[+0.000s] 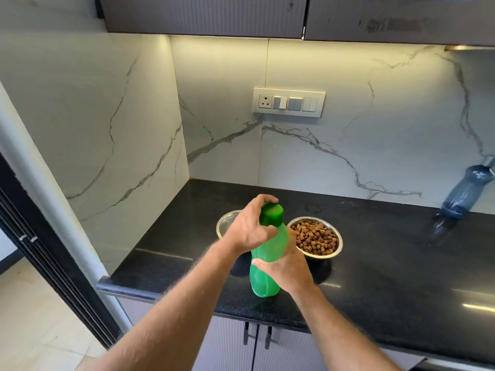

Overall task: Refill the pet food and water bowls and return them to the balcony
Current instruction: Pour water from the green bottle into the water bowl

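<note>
A green plastic bottle [267,263] stands upright on the black countertop [388,269]. My right hand [285,269] grips the bottle's body from the right side. My left hand [247,227] curls its fingers round the dark green cap [272,215] on top. Behind the bottle to the right sits a steel bowl [336,249] filled with brown kibble [314,238]. A second steel bowl [226,219] stands behind my left hand, mostly hidden; what it holds cannot be seen.
A blue-grey bottle [464,192] leans against the marble wall at the far right. A switch panel [289,102] is set in the backsplash. Cabinets hang overhead. The counter's left end meets a side wall, with a dark door frame [40,250] and floor beyond.
</note>
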`<state>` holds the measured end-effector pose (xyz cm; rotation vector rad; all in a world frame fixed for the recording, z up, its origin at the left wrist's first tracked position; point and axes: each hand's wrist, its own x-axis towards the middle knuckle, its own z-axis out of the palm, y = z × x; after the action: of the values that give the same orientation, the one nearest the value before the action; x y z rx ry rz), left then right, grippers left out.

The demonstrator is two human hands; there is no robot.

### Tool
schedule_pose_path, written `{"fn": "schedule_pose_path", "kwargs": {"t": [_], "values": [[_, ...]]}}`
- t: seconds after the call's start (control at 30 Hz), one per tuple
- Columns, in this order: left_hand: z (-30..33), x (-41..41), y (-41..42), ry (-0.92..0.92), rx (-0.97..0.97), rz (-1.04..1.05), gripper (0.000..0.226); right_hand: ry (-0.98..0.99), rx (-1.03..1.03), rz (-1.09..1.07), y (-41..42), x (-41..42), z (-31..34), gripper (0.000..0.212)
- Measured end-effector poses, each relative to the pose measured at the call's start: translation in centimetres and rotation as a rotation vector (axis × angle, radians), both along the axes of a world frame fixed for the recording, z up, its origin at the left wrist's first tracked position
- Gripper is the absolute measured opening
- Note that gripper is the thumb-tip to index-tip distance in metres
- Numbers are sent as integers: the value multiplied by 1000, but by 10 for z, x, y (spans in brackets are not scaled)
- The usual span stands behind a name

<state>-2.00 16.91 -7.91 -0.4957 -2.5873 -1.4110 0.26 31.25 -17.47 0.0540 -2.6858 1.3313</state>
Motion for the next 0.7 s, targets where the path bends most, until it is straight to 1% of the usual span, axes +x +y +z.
{"fn": "schedule_pose_path", "kwargs": {"t": [0.07, 0.1, 0.17, 0.2, 0.3, 0.37, 0.43, 0.57, 0.63, 0.7], "values": [[-3, 0, 6, 20, -28, 63, 75, -3, 24, 6, 1, -3, -1, 114], [-4, -1, 9, 9, -26, 106, 73, -4, 29, 2, 2, -3, -2, 114], [-6, -1, 13, -3, -33, 140, 63, 10, 29, 0, 3, -2, -2, 116], [-6, -1, 12, -7, -27, 129, 60, 21, 26, 3, 3, -2, -2, 117], [-8, -1, 9, 7, 22, 56, 62, 39, 29, 4, 3, -2, -2, 117], [-6, 1, 10, 28, 38, 94, 64, 29, 54, 4, 3, -2, 0, 116], [-3, 2, 10, -14, 82, 148, 70, 16, 64, 0, 3, -2, 2, 115], [-2, 4, 3, -86, 200, 85, 59, 51, 66, -4, 4, 0, -1, 115], [-2, 5, 4, -65, 165, 96, 62, 53, 67, -6, 3, 1, -1, 115], [0, 5, 9, -30, 64, 161, 76, 35, 67, -3, 4, 2, -1, 116]]}}
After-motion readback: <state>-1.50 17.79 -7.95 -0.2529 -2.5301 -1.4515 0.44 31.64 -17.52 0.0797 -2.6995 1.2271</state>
